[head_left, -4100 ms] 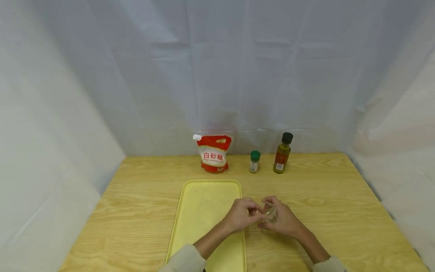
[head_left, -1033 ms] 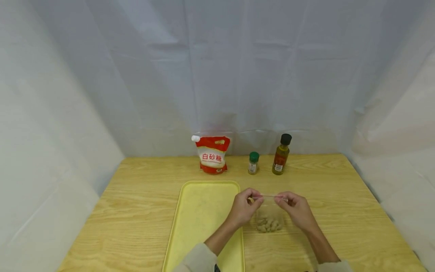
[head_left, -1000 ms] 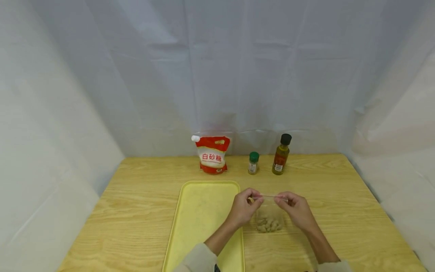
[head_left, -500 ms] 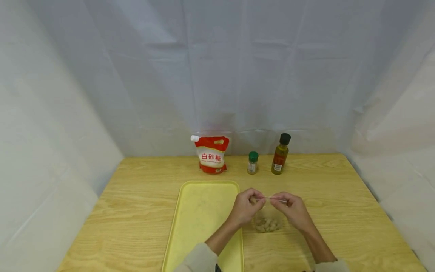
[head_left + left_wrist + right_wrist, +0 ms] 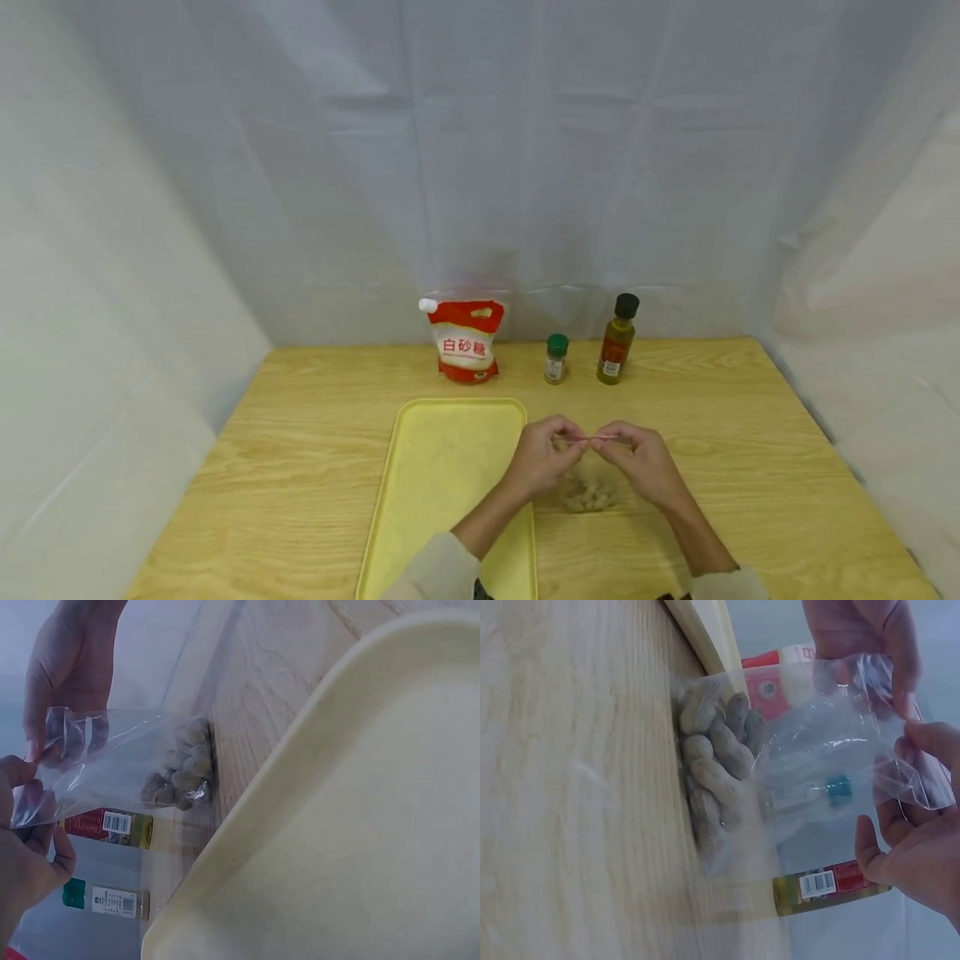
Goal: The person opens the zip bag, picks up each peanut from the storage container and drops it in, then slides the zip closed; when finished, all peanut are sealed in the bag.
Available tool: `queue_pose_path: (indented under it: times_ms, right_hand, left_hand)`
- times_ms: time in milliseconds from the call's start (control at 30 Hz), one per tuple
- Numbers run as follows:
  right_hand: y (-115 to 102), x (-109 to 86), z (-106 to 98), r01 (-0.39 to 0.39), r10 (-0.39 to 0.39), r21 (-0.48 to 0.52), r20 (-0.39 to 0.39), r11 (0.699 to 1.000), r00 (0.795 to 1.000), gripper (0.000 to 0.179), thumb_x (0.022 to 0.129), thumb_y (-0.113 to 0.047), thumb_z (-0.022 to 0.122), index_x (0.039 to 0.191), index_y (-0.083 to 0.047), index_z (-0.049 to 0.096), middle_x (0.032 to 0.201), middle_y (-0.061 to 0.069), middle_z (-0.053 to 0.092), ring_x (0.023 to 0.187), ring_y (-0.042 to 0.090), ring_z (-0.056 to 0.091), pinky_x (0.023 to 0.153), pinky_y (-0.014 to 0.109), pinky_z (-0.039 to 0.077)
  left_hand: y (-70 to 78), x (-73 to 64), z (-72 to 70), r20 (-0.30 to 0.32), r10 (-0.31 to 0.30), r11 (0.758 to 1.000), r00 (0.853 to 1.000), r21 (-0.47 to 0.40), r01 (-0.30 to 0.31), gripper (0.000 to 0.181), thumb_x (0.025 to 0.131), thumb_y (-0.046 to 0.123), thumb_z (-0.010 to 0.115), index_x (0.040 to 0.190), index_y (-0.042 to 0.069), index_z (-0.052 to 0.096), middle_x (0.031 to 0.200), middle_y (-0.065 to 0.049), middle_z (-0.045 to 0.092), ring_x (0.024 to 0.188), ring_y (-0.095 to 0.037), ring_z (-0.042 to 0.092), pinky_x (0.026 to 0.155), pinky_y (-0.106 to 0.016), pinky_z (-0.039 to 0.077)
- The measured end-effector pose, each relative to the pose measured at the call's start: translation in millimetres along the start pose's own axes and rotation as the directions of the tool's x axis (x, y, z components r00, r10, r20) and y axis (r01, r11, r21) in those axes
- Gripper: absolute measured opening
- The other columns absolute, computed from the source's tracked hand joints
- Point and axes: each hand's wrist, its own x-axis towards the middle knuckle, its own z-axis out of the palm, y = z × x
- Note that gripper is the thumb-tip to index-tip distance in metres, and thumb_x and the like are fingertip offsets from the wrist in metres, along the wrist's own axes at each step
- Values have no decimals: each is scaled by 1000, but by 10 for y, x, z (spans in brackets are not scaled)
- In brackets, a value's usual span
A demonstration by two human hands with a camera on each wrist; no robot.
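A clear plastic bag of unshelled peanuts (image 5: 720, 769) stands upright on the table, its bottom resting on the wood. My left hand (image 5: 546, 457) pinches the bag's top edge between thumb and fingers. Close beside it, my right hand (image 5: 639, 460) pinches the same edge, the two thumbs almost meeting. Along that edge runs a thin pink line, visible in the head view. Below the hands, the clear bag (image 5: 112, 761) hangs taut and see-through, with the peanuts gathered at its bottom.
A yellow tray (image 5: 442, 475) lies left of the bag, partly under my left forearm. At the back stand a red and white sugar pouch (image 5: 467, 343), a small green-capped spice jar (image 5: 555, 360) and a black-capped oil bottle (image 5: 617, 342).
Earlier my right hand held the bag while the left worked at its mouth. Now both hands pinch the top edge, and over the last second the right hand has slid left toward the left hand.
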Motion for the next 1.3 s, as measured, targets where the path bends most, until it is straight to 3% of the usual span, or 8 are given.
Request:
queue_pose_path:
  times_ms: [167, 367, 533, 700, 800, 967, 1133, 1300]
  right_hand:
    - [-20, 14, -89, -20, 22, -74, 21, 997, 1000, 16, 91, -27, 64, 92, -13, 70, 91, 4, 71, 90, 8, 61, 85, 42, 49]
    - [9, -60, -281, -57, 60, -151, 19, 987, 998, 18, 91, -29, 63, 92, -13, 70, 97, 2, 71, 101, 15, 62, 95, 57, 44]
    - [-23, -123, -382, -56, 56, -160, -1, 986, 998, 24, 93, -29, 60, 97, -7, 69, 100, 4, 71, 100, 2, 59, 96, 59, 42]
    - [-33, -130, -396, -52, 52, -132, -1, 990, 999, 22, 93, -27, 60, 96, -7, 70, 96, 6, 71, 91, 1, 61, 92, 48, 48]
    - [-46, -126, -409, -40, 41, -92, 11, 995, 999, 20, 94, -24, 60, 96, -6, 68, 93, 8, 71, 85, 5, 63, 81, 34, 53]
    - [-103, -127, -470, 9, -11, 25, 106, 1000, 994, 20, 97, -16, 54, 100, 2, 61, 91, 10, 71, 82, 7, 66, 74, 23, 54]
    - [-99, -118, -524, 17, -60, 156, 275, 988, 959, 24, 101, -13, 45, 105, 11, 49, 91, 9, 73, 86, 15, 70, 79, 31, 56]
    - [7, -67, -496, -28, -67, 238, 382, 971, 922, 28, 102, -10, 41, 110, 18, 40, 87, 9, 73, 81, 20, 72, 75, 37, 58]
  left_hand:
    - [-33, -17, -112, 27, 6, 999, 1000, 35, -7, 12, 90, 19, 66, 90, 8, 69, 88, -7, 70, 75, -7, 58, 58, -16, 45]
    - [-81, -95, -270, 36, 12, 998, 999, 57, -14, 12, 90, 20, 65, 91, 9, 70, 85, -4, 70, 70, -6, 55, 58, -16, 44]
    - [-63, -140, -310, 3, 59, 995, 998, 75, -59, 11, 89, 18, 67, 89, 8, 70, 84, -5, 71, 66, -12, 54, 54, -15, 40]
    - [-49, -162, -305, -24, 67, 993, 997, 100, -64, 8, 88, 16, 67, 88, 7, 68, 85, -5, 70, 74, -10, 59, 65, -17, 47]
    - [-22, -177, -300, 8, 36, 997, 999, 65, -36, 11, 90, 15, 65, 90, 5, 65, 88, -8, 68, 80, -14, 64, 70, -18, 50]
    - [61, -199, -332, 94, -14, 998, 995, -57, 20, 15, 93, 14, 60, 93, 0, 58, 94, -18, 68, 78, -34, 69, 51, -14, 42]
    - [117, -214, -371, 169, -66, 983, 983, -160, 93, 16, 95, 14, 56, 97, -2, 55, 87, -25, 70, 75, -42, 69, 40, -14, 27]
    - [1, -206, -309, 184, -118, 968, 976, -198, 154, 15, 95, 10, 55, 98, -5, 56, 80, -27, 69, 76, -42, 69, 49, -29, 52]
